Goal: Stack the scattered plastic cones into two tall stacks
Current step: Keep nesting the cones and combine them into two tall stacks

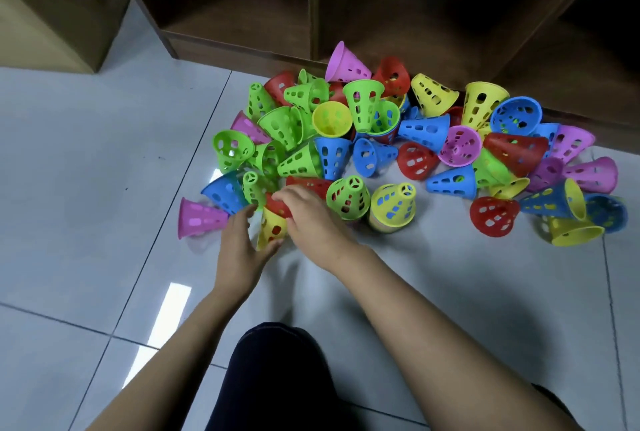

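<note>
Several perforated plastic cones in green, blue, red, yellow and pink lie scattered in a pile [381,139] on the tiled floor. My left hand [242,247] grips a yellow cone [272,229] lying on its side at the pile's near left edge. My right hand [308,219] holds a red cone [277,205] right above the yellow one, its fingers curled over it. Just right of my hands stand two upright cones, a green one [348,196] and a yellow one [394,205] with blue showing through its holes.
A dark wooden shelf unit [311,32] runs along the back, its base touching the pile. A pink cone [199,217] lies left of my hands. My dark-trousered knee [277,378] is at the bottom. Pale tiles [86,188] stretch to the left.
</note>
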